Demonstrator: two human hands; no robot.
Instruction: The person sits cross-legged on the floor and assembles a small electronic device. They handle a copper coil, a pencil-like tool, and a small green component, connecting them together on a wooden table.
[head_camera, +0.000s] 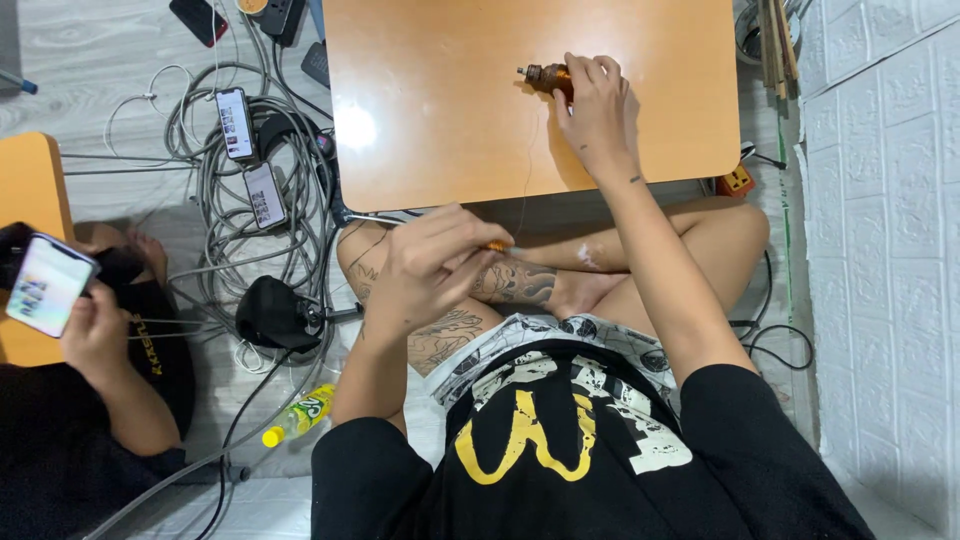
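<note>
I'm holding the brown bottle (548, 77) down on the bench (440, 110) with my right hand (595, 105), fingers wrapped around it; my left hand (425, 275) is pinching an orange tool (497, 246) over my lap.

Orange table, brown bottle, black shirt with yellow print.
You sit at an orange-brown table (450, 110) with a dark brown bottle (548, 78) on it; your shirt (560, 440) is black with yellow and white print, grey cables (215, 190) lie on pale grey floor (90, 60), beside a white brick-pattern wall (880, 200).
</note>
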